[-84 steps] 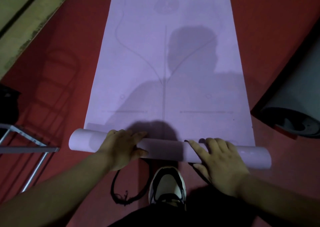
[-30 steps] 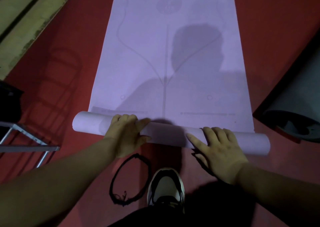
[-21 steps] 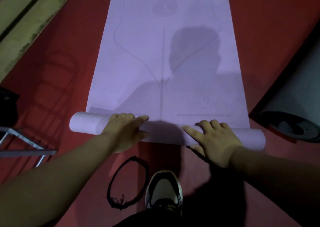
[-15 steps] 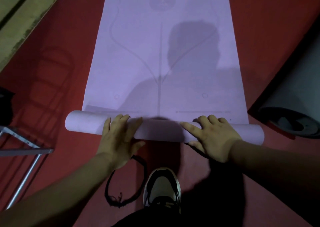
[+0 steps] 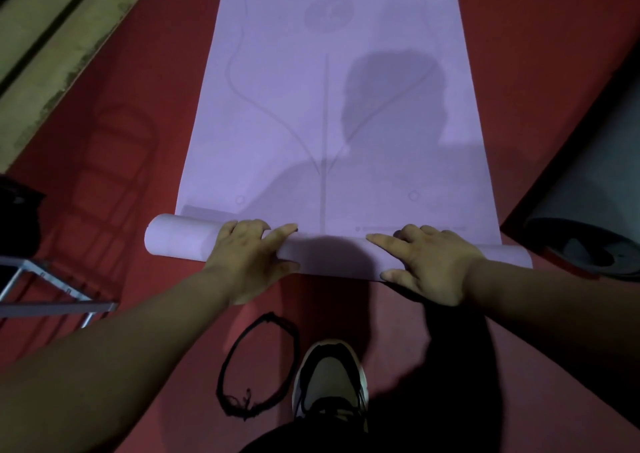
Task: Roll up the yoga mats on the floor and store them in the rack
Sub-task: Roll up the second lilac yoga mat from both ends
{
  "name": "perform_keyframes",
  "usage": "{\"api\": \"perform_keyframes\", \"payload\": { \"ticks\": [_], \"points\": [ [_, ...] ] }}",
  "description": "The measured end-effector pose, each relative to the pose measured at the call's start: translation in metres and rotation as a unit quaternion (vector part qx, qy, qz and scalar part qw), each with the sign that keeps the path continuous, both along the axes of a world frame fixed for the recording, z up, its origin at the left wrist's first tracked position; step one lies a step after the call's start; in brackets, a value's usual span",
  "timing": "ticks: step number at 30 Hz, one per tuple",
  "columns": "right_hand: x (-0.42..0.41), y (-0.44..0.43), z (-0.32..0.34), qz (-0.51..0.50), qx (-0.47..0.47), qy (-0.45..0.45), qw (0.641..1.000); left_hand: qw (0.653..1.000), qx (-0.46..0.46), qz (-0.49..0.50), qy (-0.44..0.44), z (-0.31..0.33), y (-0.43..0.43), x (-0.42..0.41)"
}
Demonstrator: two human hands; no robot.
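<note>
1. The purple mat [image 5: 332,106] lies on the red floor [image 5: 138,123], stretching away from the person.
2. Its rolled part [image 5: 329,255] runs left to right, across the flat length ahead.
3. The left hand [image 5: 247,258] and right hand [image 5: 429,262] press flat on the roll with fingers spread, gripping nothing.
4. The left end pokes out further, so the roll may be skewing, though dim light blurs it.
5. A metal frame [image 5: 52,300], possibly the rack, stands at the left.
</note>
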State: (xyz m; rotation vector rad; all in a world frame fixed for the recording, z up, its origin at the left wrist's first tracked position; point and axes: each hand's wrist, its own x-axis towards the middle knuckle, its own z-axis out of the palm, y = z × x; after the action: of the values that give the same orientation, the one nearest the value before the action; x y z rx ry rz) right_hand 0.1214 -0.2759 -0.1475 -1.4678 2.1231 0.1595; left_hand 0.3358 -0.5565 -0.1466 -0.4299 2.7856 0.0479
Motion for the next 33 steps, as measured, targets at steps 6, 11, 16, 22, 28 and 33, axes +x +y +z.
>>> {"api": "perform_keyframes", "payload": {
  "ticks": [6, 11, 16, 22, 28, 33],
  "points": [
    [0.028, 0.015, -0.005, -0.051, -0.097, 0.126, 0.986, 0.997, 0.017, 0.000, -0.071, 0.012, -0.009, -0.022],
    [0.028, 0.015, -0.011, -0.046, -0.111, 0.153, 0.981, 0.996, 0.034, 0.000, -0.080, 0.012, -0.014, -0.024],
    [0.004, 0.004, 0.000, -0.013, -0.032, 0.103, 0.994, 0.995, -0.024, 0.033, 0.092, -0.004, 0.013, 0.003],
    [-0.002, -0.001, 0.006, -0.008, -0.006, 0.088, 0.996, 0.995, -0.033, 0.029, 0.093, -0.011, 0.010, -0.004],
    [-0.006, -0.001, 0.005, -0.039, -0.054, 0.098, 0.993, 0.999, -0.018, 0.037, 0.003, 0.003, -0.004, -0.028],
    [0.015, 0.013, -0.009, -0.055, -0.135, 0.168, 0.975, 0.996, 0.019, 0.046, -0.075, 0.016, -0.014, -0.047]
  ]
}}
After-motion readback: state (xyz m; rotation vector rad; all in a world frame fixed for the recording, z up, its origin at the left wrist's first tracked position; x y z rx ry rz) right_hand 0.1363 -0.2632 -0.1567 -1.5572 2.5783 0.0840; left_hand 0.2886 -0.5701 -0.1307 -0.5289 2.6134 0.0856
